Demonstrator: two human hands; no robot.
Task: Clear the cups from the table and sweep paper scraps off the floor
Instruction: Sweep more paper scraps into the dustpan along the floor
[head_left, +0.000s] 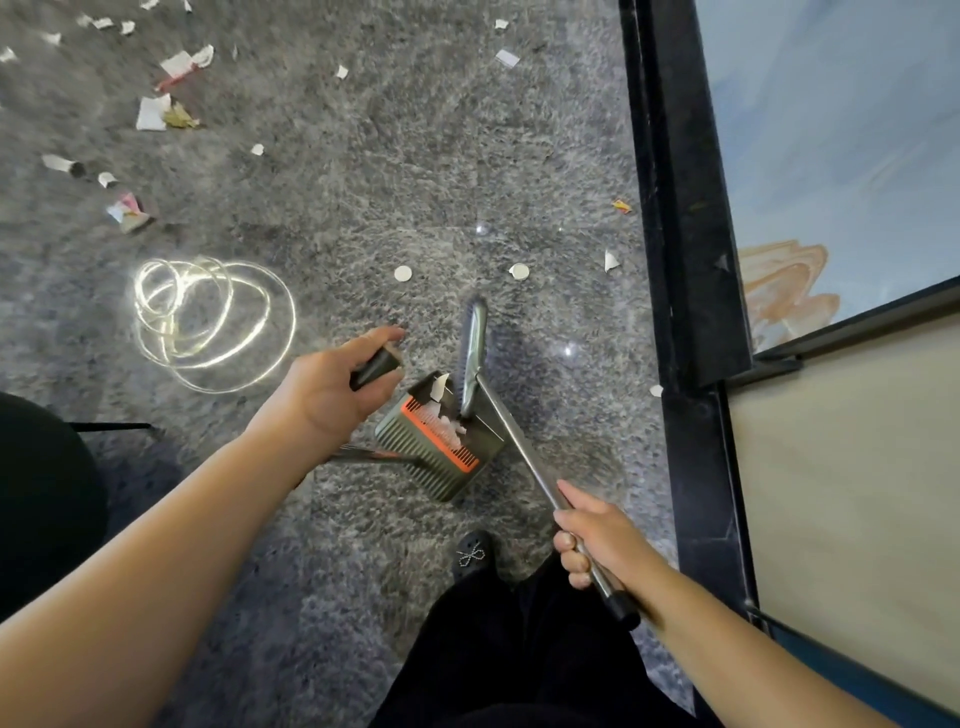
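My left hand (332, 387) grips the black top of the dustpan handle (375, 367). The grey dustpan (441, 447) with orange comb teeth stands on the grey floor and holds a few white paper scraps (441, 387). My right hand (592, 535) grips the metal broom handle (524, 457); the broom head (475, 358) rests at the dustpan's mouth. Two round white scraps (402, 273) (519, 271) lie just beyond the broom. Several torn paper scraps (153, 111) are scattered at the upper left.
A black frame (680, 260) with a glass panel runs along the right side. A bright coiled light reflection (208, 322) shows on the floor at left. A dark round shape (41, 493) sits at the left edge. My black shoe (470, 556) stands below the dustpan.
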